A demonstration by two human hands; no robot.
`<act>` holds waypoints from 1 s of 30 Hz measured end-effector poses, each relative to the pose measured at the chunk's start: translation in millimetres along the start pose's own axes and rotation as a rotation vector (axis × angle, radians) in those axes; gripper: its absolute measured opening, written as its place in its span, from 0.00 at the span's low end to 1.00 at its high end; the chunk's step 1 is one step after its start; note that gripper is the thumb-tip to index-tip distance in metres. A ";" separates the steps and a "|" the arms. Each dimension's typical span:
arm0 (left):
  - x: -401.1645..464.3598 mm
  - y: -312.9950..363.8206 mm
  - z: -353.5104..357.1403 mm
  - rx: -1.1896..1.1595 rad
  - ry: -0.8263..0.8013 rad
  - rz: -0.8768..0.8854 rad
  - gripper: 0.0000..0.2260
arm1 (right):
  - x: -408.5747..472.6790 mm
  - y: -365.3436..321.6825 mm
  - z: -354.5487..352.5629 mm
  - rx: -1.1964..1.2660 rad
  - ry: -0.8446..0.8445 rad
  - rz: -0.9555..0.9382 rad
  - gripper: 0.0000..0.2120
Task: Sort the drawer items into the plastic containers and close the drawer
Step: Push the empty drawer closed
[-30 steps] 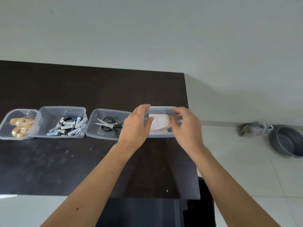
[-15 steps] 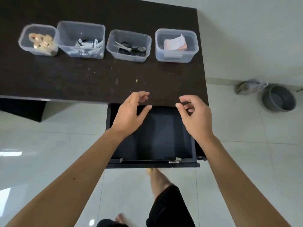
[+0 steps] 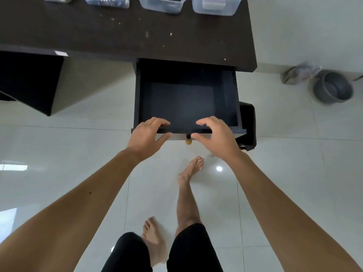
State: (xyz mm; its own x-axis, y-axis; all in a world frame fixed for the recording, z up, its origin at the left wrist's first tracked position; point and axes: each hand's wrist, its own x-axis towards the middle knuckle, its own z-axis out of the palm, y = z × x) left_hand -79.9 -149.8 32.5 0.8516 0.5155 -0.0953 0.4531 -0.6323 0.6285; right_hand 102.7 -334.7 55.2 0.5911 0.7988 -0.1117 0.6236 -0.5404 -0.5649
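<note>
The dark wooden desk [image 3: 125, 32] fills the far part of the scene, and its black open drawer [image 3: 186, 103] is pulled out toward the near side, its floor showing bare, so the sorting appears finished. The clear plastic containers [image 3: 214, 5] are lined along the far desk edge, well apart from the drawer. The left hand [image 3: 146, 137] and right hand [image 3: 217, 136] are set at the drawer's near front rim, fingers loosely curved and spread wide, nothing held, evidently placed for an even push. The small round brass knob [image 3: 188, 141] is seen between them, untouched.

Dark desk [image 3: 137, 36] with pale specks, clear plastic containers [image 3: 214, 6] along its far edge.
</note>
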 end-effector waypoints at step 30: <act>152.7 -53.5 -53.8 0.435 0.292 0.220 0.59 | 140.7 42.4 -10.6 -0.205 0.380 -0.163 0.53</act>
State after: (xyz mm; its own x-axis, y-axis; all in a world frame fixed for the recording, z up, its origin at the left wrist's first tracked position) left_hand 11.7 -6.1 25.8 0.8580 0.4443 0.2577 0.3930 -0.8909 0.2276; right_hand 217.7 -248.1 24.1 0.5989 0.7447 0.2943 0.7896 -0.4878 -0.3723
